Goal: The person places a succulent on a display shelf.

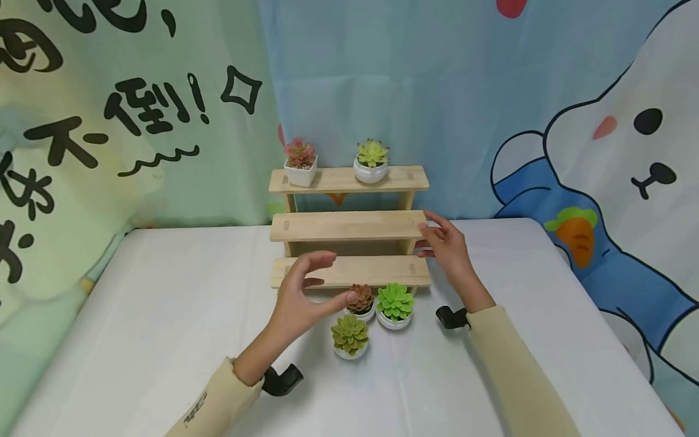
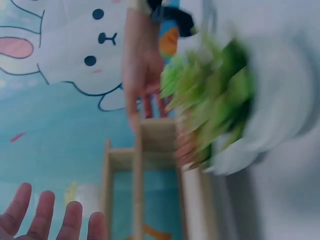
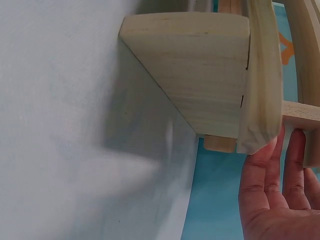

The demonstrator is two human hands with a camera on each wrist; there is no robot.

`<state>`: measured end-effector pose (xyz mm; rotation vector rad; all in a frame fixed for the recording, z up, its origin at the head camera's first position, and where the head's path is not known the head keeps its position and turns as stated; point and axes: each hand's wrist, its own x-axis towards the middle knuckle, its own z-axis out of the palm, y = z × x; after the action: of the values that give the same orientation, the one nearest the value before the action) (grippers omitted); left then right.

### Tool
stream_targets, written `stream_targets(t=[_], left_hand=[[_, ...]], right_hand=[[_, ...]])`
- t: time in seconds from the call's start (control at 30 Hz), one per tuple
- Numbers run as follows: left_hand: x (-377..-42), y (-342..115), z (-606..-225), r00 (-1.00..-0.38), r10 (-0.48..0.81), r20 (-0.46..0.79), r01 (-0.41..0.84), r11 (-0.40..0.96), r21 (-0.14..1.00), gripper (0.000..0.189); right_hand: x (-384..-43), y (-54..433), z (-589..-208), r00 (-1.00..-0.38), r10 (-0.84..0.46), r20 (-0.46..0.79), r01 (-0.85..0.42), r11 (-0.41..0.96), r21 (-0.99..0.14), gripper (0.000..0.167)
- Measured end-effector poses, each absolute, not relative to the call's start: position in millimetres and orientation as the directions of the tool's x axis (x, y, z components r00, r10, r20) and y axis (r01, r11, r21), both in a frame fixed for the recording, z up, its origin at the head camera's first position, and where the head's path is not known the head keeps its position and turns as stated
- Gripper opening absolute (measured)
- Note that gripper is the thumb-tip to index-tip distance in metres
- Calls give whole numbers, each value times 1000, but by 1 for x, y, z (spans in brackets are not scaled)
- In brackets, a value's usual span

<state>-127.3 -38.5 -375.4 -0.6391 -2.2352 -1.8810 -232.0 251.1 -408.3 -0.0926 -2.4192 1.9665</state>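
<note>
A three-tier wooden shelf (image 1: 349, 226) stands on the table. My right hand (image 1: 450, 249) is at the right end of its middle tier, fingers mostly straight and touching the wood in the right wrist view. My left hand (image 1: 300, 297) hovers before the bottom tier with thumb and fingers spread apart, nothing between them. Near its thumb stands a brown potted succulent (image 1: 361, 298), partly hidden. Beside that are a bright green potted succulent (image 1: 395, 302) and an olive-green potted succulent (image 1: 349, 335). In the left wrist view the green plants look blurred.
On the top tier a pink succulent in a square white pot (image 1: 300, 162) stands at the left, and a yellow-green succulent in a round white pot (image 1: 371, 161) right of the middle. A white cloth covers the table (image 1: 164, 315). A printed curtain (image 1: 437, 91) hangs behind.
</note>
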Motion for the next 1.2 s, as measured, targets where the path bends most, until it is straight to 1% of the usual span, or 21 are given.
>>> stream_targets(t=[0.07,0.23,0.3,0.4,0.5,0.63,0.8,0.9,1.07,1.2], left_hand=[[-120,-39,-385,-912,229,340,370,98,924,59],[-108,-42,-413,-958,251,139,153,35,988,61],[-104,-44,-424,-961,269,69,82,38,996,65],[-100,-44,-437,-952,306,15,38,70,997,69],[-97,-42,-444,-940,340,-17,12,84,996,70],[-97,-38,-449,-934,355,-49,-16,96,995,69],[-98,-36,-451,-928,366,-70,-17,144,989,70],[-98,-35,-452,-922,380,-69,-2,176,984,72],[-101,-35,-454,-922,384,-39,65,254,965,71],[-102,-35,-453,-929,370,-19,86,265,960,67]], right_hand=[[-232,253,-407,-998,63,-18,31,202,-979,60],[-233,254,-406,-998,55,-6,16,186,-982,60],[-233,254,-408,-999,50,-5,14,179,-984,60],[-232,254,-410,-999,45,-7,15,166,-986,59],[-232,254,-411,-999,52,-7,16,164,-986,59],[-232,254,-413,-998,60,-5,15,177,-984,59],[-232,253,-414,-998,59,-7,17,175,-984,60],[-232,253,-414,-998,58,-10,20,170,-985,60],[-231,252,-412,-999,52,1,9,174,-985,60],[-232,252,-411,-999,53,-1,10,176,-984,60]])
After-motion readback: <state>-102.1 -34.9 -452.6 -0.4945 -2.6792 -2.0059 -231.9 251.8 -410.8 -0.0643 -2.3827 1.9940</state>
